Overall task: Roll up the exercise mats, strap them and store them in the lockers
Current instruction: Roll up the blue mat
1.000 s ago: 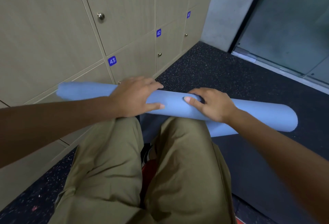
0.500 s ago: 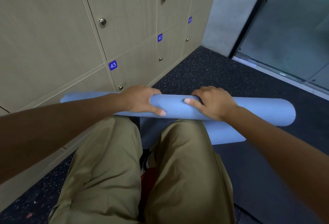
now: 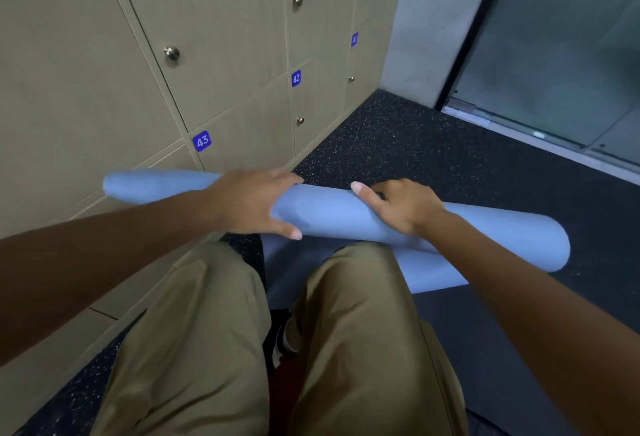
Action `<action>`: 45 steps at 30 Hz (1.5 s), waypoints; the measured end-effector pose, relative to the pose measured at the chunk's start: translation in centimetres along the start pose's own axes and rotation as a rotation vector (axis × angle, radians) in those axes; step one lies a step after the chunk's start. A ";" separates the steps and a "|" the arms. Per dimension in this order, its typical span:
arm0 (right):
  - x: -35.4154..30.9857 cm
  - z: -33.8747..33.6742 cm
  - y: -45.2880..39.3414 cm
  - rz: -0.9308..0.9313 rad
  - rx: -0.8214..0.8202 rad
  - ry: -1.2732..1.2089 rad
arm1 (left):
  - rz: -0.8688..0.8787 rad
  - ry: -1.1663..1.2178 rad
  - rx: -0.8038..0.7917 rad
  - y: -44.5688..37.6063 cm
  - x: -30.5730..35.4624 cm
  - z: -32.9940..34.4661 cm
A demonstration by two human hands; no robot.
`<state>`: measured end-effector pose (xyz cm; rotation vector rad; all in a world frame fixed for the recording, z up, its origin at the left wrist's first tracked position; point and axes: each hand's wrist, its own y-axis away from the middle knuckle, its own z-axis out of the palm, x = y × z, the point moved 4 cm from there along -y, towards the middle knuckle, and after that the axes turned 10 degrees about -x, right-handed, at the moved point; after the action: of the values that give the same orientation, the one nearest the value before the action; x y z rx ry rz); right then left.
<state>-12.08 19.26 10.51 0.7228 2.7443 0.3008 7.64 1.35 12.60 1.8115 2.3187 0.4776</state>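
Both hands (image 3: 332,207) curled around blue mat roll (image 3: 491,235) on speckled black floor (image 3: 398,145) beside lockers (image 3: 225,37).

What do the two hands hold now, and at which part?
Both hold the rolled mat near its middle: left hand lies over the top with thumb in front, right hand curls round it.
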 end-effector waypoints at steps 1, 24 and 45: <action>0.1 -0.1 -0.3 0.002 -0.045 -0.040 | 0.019 -0.095 0.076 0.1 -0.1 0.3; 2.1 -7.4 -0.6 -0.214 0.297 0.474 | -0.070 0.047 0.052 -0.4 -4.8 -9.5; -11.4 -22.7 11.5 -0.214 0.442 0.419 | -0.095 0.100 0.146 19.8 -3.1 -24.9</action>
<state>-4.84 20.43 37.45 0.4956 3.3031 -0.2406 18.59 -1.17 42.53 1.7657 2.5555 0.4035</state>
